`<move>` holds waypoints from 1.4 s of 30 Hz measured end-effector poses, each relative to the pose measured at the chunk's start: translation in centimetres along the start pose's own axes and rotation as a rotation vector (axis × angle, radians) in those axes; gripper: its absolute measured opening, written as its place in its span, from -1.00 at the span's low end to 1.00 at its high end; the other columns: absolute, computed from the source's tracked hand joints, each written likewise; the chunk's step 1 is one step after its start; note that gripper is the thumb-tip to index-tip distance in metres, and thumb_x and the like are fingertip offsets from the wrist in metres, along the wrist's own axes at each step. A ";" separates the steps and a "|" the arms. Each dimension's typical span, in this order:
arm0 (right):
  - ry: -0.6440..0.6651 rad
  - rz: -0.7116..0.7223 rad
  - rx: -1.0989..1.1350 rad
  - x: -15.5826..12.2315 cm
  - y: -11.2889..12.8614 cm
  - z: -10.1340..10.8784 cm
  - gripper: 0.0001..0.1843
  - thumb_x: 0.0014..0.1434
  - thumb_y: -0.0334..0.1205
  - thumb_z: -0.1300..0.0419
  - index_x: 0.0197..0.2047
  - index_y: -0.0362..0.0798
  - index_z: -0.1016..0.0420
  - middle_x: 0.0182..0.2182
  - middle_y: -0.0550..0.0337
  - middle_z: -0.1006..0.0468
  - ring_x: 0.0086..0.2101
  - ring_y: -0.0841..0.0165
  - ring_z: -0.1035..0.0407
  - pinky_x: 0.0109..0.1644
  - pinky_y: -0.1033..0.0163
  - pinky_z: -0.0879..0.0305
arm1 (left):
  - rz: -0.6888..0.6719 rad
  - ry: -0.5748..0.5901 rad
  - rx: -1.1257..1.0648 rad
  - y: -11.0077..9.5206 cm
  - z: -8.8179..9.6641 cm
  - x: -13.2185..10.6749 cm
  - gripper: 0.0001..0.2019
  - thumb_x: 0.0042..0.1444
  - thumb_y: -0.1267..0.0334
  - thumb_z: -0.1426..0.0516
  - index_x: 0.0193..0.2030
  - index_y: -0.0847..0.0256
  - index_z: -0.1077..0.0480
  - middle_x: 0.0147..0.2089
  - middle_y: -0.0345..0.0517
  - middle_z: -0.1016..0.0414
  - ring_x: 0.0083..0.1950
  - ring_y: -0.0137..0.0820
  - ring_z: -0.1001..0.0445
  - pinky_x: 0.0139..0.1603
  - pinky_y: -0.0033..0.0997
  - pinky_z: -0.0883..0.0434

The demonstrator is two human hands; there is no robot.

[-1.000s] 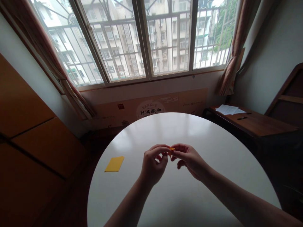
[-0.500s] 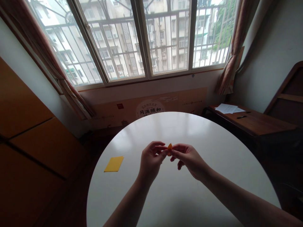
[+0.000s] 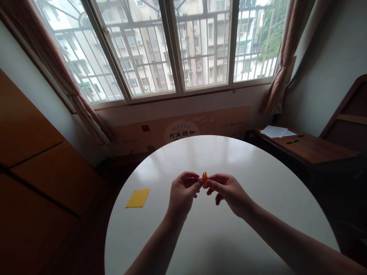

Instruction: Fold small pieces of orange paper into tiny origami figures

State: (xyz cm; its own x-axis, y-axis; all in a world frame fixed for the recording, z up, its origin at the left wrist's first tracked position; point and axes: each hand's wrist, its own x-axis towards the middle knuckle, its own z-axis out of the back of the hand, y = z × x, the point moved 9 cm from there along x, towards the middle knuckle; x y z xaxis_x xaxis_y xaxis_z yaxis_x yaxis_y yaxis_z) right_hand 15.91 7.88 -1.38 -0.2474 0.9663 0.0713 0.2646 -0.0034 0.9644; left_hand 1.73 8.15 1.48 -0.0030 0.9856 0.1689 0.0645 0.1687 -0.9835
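Above the middle of a round white table (image 3: 258, 175), both my hands meet on a small folded piece of orange paper (image 3: 204, 177). My left hand (image 3: 182, 194) pinches its left side with thumb and forefinger, the other fingers curled. From the right, my right hand (image 3: 228, 191) pinches the same piece. A point of the paper sticks up between the fingertips; the rest is hidden by them. A flat yellow paper sheet (image 3: 138, 198) lies on the table's left edge, well away from both hands.
A barred window (image 3: 177, 46) with curtains fills the far wall, a printed cardboard panel (image 3: 180, 131) below it. At right stands a dark wooden side table (image 3: 315, 149) with white papers (image 3: 276, 131) and a pen. Wooden cabinets (image 3: 34, 152) line the left.
The folded orange piece has turned from lying flat between the fingertips to standing with a point upward. Both hands have stayed in nearly the same spot, shifting slightly up.
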 end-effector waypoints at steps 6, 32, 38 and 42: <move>0.002 0.049 -0.068 0.1 0.4 0.2 -0.68 0.07 0.00 -0.41 -0.25 -0.10 -0.65 -0.37 0.05 -0.63 -0.38 0.30 -0.47 -0.60 0.41 -0.29 | -0.017 -0.004 0.042 -0.2 -0.1 -0.1 -0.78 -0.08 0.21 -0.37 -0.37 0.26 -0.47 -0.50 -0.17 -0.55 -0.53 -0.46 -0.45 -0.59 -0.56 -0.31; -0.080 0.193 -0.167 -0.4 1.5 0.3 -0.59 0.09 0.13 -0.36 -0.29 -0.09 -0.61 -0.48 0.08 -0.60 -0.45 0.26 -0.49 -0.66 0.36 -0.25 | -0.154 0.078 0.288 -1.5 -0.8 -0.4 -0.81 0.08 0.14 -0.29 -0.33 0.24 -0.63 -0.50 -0.11 -0.57 -0.56 -0.45 -0.37 -0.63 -0.53 -0.31; -0.048 0.191 -0.163 -0.2 0.9 0.1 -0.63 0.09 0.08 -0.38 -0.27 -0.09 -0.63 -0.43 0.06 -0.62 -0.41 0.24 -0.52 -0.63 0.35 -0.29 | -0.210 0.114 0.366 -2.2 -1.1 -0.8 -0.83 0.15 0.18 -0.23 -0.31 0.24 -0.58 -0.41 -0.06 -0.61 -0.51 -0.42 -0.44 -0.60 -0.53 -0.33; -0.055 0.193 -0.192 -0.2 0.9 0.2 -0.70 0.11 0.00 -0.36 -0.26 -0.09 -0.60 -0.44 0.08 -0.61 -0.41 0.24 -0.52 -0.64 0.36 -0.28 | -0.204 0.102 0.370 -2.0 -1.1 -0.7 -0.84 0.13 0.20 -0.23 -0.31 0.25 -0.59 -0.43 -0.05 -0.60 -0.50 -0.41 -0.45 -0.59 -0.53 -0.34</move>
State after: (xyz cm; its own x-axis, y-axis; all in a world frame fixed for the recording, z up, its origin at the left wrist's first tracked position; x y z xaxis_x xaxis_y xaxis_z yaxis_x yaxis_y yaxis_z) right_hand 16.42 7.70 -0.56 -0.1569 0.9556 0.2495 0.1190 -0.2325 0.9653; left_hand 2.66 7.11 3.35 0.1209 0.9293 0.3490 -0.2891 0.3693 -0.8832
